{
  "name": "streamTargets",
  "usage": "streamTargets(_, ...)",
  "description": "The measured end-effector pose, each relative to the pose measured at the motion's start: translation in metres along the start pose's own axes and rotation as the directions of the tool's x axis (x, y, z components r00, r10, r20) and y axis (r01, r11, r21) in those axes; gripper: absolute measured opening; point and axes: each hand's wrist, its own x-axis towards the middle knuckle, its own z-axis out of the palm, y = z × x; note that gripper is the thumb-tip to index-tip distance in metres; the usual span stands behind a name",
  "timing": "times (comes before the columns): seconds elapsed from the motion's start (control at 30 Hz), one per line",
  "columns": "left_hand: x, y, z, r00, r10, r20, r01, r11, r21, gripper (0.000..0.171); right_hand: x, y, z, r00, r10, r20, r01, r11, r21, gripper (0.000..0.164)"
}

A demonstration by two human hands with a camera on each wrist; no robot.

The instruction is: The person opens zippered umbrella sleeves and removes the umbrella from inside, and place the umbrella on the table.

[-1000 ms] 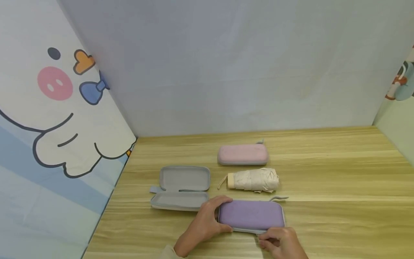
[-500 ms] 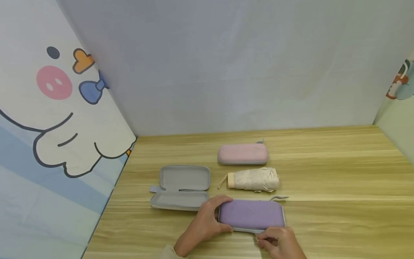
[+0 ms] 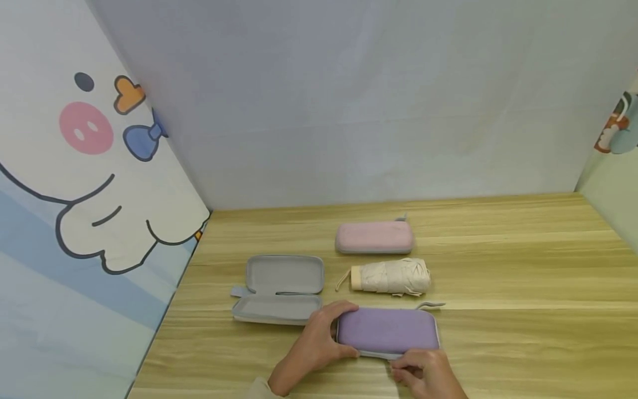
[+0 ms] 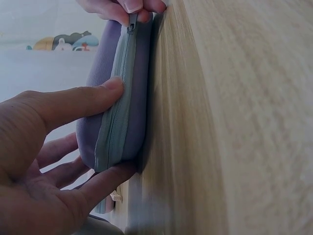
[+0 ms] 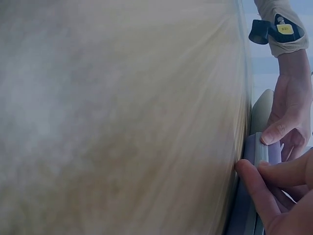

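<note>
A purple zippered hard case (image 3: pixel 389 331) lies on the table near the front, its zip side toward me. My left hand (image 3: pixel 319 341) grips its left end, thumb at the near side and fingers at the far side. With thumb and fingers, my right hand (image 3: pixel 430 372) pinches the metal zipper pull (image 4: pixel 132 20) on the near side. In the left wrist view the zip line between the pull and the left end looks joined. The stretch beyond the pull is hidden by the right fingers. A grey strap (image 3: pixel 431 305) sticks out at the case's far right.
Left of the purple case lies an unfolded grey-lined case (image 3: pixel 285 274), close to my left hand. Behind the purple case is a folded cream umbrella (image 3: pixel 391 277) with a wrist loop. Farther back sits a closed pink case (image 3: pixel 375 238). A fabric backdrop (image 3: pixel 379 111) rises behind the table.
My right hand has slid slightly left along the near edge of the purple case with the zipper pull. The left hand and the case stay in place.
</note>
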Motion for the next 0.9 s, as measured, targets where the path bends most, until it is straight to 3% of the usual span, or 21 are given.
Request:
streamTargets(0.43, 0.0005, 0.0014, -0.0018, 1.000, -0.020, 0.023, 0.020, 1.000, -0.001, 0.072, 0.0020, -0.0061, 0.0015, 0.993, 0.108, 0.043, -0.109, 0.994, 0.030, 0.013)
streamTargets(0.9, 0.0006, 0.0026, -0.0032, 0.999, 0.004, 0.042, -0.004, 1.000, 0.010, 0.073, 0.0072, -0.0097, 0.0025, 0.990, 0.123, 0.071, -0.123, 0.992, 0.003, 0.010)
